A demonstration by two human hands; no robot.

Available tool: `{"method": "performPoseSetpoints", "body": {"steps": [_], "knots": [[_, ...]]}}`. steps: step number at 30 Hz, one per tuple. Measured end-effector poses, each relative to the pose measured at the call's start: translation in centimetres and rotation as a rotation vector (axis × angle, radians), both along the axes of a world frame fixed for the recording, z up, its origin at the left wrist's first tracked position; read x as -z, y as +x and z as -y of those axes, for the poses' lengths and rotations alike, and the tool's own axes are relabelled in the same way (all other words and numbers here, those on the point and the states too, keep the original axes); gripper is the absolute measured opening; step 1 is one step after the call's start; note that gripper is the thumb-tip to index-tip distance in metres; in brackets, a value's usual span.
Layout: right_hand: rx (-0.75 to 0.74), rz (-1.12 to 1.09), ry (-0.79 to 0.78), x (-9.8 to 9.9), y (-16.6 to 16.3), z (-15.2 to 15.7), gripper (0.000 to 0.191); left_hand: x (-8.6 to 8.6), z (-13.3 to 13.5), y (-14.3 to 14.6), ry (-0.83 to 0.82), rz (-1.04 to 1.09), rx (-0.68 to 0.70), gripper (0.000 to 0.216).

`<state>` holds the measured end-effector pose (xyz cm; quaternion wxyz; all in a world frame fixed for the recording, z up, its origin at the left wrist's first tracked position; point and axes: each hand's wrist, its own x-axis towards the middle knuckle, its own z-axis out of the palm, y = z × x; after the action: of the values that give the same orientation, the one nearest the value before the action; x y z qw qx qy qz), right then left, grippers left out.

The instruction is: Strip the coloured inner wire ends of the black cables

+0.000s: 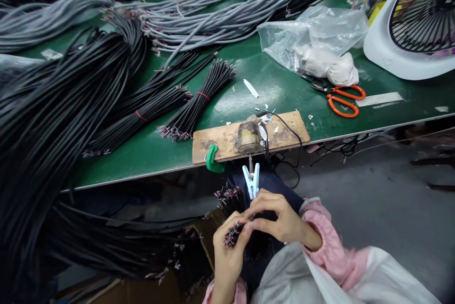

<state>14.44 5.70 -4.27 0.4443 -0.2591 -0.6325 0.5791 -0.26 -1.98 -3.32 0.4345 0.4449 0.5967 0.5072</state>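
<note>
Your left hand (227, 259) closed round cable bundle (232, 237) over lap, stripped tips facing left, bodies running right under your right hand (280, 221). Right fingertips pinched shut at bundle's top; what they pinch unclear. Clip (251, 181) just above, nearer right hand.

Tabletop: green (270, 90), long, running from the left to the far right, with a pale strip along its near edge.
Floor: smooth grey (384, 199), near right, below the tabletop.
Fan: white housing (382, 50), dark grille, far right on the tabletop.
Light: soft pale glare mid-tabletop.
</note>
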Motion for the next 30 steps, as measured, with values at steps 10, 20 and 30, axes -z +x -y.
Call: {"method": "performPoseSetpoints", "body": {"steps": [10,20,30], "knots": [[0.157,0.088,-0.02,0.4,-0.8,-0.1,0.033,0.1,-0.5,-0.1,-0.076,0.026,0.002,0.026],[-0.251,-0.29,-0.44,0.2,-1.0,-0.8,0.039,0.3,-1.7,-0.9,0.048,0.361,0.112,0.016],[-0.274,-0.273,-0.539,2.4,-2.3,-1.5,0.05,-1.8,-1.9,-0.2,0.202,0.169,-0.018,0.01]]}}
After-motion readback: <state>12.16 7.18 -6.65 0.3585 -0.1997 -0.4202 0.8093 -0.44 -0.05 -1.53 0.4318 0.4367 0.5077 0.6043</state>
